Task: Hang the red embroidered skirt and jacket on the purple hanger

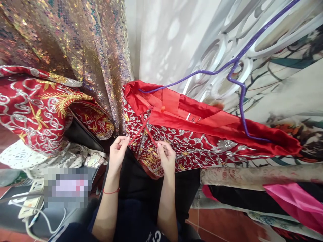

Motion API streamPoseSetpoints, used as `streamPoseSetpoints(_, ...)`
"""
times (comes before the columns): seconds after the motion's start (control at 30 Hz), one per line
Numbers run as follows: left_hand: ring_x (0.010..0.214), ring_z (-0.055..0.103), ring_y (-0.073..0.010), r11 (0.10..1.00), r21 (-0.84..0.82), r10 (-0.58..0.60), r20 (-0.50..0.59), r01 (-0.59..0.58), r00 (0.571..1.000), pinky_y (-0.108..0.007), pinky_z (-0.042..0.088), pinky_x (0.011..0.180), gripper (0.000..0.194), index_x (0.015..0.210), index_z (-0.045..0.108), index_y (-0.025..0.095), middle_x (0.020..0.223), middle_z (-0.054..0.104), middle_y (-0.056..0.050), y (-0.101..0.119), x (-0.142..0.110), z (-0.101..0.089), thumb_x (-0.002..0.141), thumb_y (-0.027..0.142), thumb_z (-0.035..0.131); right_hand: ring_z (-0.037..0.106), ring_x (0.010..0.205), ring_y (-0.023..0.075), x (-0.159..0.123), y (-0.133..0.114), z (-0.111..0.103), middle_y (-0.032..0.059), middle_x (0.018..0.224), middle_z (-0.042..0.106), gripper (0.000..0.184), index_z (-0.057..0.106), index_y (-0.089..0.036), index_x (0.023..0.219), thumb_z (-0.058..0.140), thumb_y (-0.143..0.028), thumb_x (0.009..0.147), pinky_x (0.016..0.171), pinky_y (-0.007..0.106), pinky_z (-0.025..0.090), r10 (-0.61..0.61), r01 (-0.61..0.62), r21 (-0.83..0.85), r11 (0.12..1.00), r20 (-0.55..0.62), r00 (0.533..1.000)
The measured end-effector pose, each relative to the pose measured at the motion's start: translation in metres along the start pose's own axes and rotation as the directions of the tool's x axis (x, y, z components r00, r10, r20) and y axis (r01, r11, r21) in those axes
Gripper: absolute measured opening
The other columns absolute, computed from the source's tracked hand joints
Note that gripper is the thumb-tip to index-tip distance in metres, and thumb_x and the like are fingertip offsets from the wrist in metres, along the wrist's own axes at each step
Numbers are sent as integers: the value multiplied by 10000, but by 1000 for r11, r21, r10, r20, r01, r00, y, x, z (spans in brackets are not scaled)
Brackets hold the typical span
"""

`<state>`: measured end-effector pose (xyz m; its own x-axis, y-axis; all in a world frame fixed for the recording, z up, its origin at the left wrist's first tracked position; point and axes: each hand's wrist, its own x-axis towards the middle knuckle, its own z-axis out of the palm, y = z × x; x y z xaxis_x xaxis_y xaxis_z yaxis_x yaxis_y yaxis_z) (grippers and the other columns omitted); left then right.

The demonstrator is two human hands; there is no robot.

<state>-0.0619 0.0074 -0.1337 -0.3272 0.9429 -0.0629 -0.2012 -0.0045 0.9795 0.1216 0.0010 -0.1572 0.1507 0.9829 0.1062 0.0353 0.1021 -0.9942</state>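
A glossy red satin garment, stiff with silver and gold embroidery, hangs on a thin purple hanger, its long axis running left to right. Two narrow red ties cross at its left edge. The left hand pinches one tie end in closed fingers; the right hand pinches the other.

The red garment hangs on a purple hanger, tilted, with its open top facing up and its red satin lining visible. The outer side carries silver and gold embroidery. Two thin red ties come from the left edge of the opening and cross each other. They spread downward, stretched tight.
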Motion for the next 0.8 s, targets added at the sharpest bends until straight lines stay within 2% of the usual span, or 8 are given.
streamPoseSetpoints(0.1, 467, 225, -47, 999, -39, 9, 49, -7, 999, -190, 205, 442, 430, 877, 655, 182, 535, 295, 101, 6, -7, 7, 726, 546, 827, 649, 744, 147, -6, -7, 13, 27, 841, 700, 256, 701, -205, 1022, 569, -416, 965, 718, 281, 542, -65, 63, -45, 997, -47, 997)
streamPoseSetpoints(0.2, 477, 284, -48, 998, -53, 25, 121, -19, 992, -173, 274, 467, 417, 968, 651, 192, 541, 349, 101, 8, -16, 17, 747, 498, 827, 675, 856, 166, -13, -18, 32, 57, 955, 727, 219, 707, -210, 1001, 532, -341, 986, 810, 297, 544, -171, 167, -119, 979, -21, 985)
streamPoseSetpoints(0.27, 490, 341, -56, 998, -61, 29, 135, -21, 990, -170, 330, 497, 439, 1040, 640, 205, 546, 392, 99, 7, -19, 21, 753, 480, 826, 664, 831, 164, -17, -25, 41, 53, 911, 709, 211, 707, -210, 950, 520, -302, 985, 788, 289, 540, -221, 223, -155, 962, 31, 975)
streamPoseSetpoints(0.37, 511, 400, -68, 999, -18, 35, 116, -33, 993, -180, 368, 521, 457, 1121, 660, 211, 569, 452, 84, 4, -18, 19, 777, 475, 802, 653, 786, 153, -19, -31, 40, 47, 896, 697, 207, 714, -218, 933, 527, -288, 985, 727, 268, 537, -214, 239, -158, 958, 158, 964)
streamPoseSetpoints(0.5, 511, 406, -76, 992, 103, 70, 82, -79, 994, -207, 381, 510, 323, 900, 732, 181, 604, 526, 41, 3, -15, 10, 811, 492, 755, 693, 889, 157, -21, -39, 23, 46, 1015, 743, 188, 718, -240, 1040, 544, -291, 992, 809, 270, 554, -184, 243, -145, 959, 336, 924)
streamPoseSetpoints(0.6, 511, 394, -70, 985, 111, 130, 8, -130, 992, -196, 371, 502, 312, 839, 718, 183, 605, 537, 36, 2, -14, 8, 827, 493, 743, 680, 780, 137, -26, -49, 13, 23, 943, 754, 154, 719, -239, 1023, 575, -266, 976, 760, 263, 551, -226, 303, -146, 942, 395, 890)
streamPoseSetpoints(0.7, 531, 408, -64, 972, 134, 201, -28, -196, 979, -171, 367, 513, 309, 840, 713, 176, 603, 539, 36, 0, -15, 9, 838, 484, 742, 634, 676, 125, -32, -61, 13, -1, 817, 725, 124, 730, -246, 978, 608, -240, 955, 707, 270, 545, -307, 381, -142, 913, 373, 876)
streamPoseSetpoints(0.8, 514, 400, -58, 951, 179, 248, 45, -252, 968, -165, 344, 488, 333, 801, 702, 163, 592, 545, 34, -2, -15, 6, 833, 492, 747, 691, 814, 150, -34, -69, 21, 24, 938, 742, 198, 699, -262, 1126, 602, -230, 956, 827, 312, 577, -370, 399, -51, 916, 285, 885)
